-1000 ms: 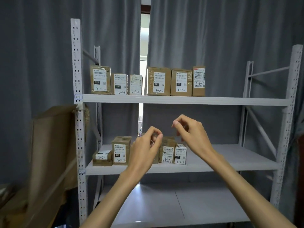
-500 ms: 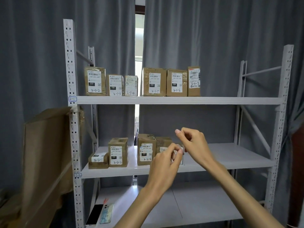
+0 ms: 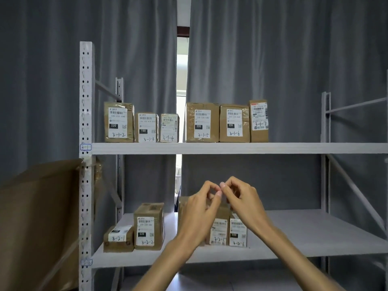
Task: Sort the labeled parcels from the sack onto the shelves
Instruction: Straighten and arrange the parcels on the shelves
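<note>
Meeting fingertip to fingertip now, left hand [image 3: 198,215] and right hand [image 3: 244,203] curl, each grip empty.

Both arms reach forward and up — the left hand [image 3: 198,208] and right hand [image 3: 244,199] meet at chest height, fingers curled, fingertips nearly touching. Whether anything is pinched between them cannot be told.

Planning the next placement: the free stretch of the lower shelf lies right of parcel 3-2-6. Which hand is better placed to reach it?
Probably the right hand: it is raised nearest parcel 3-2-6, holding nothing, while the left hand sits further left.
</note>
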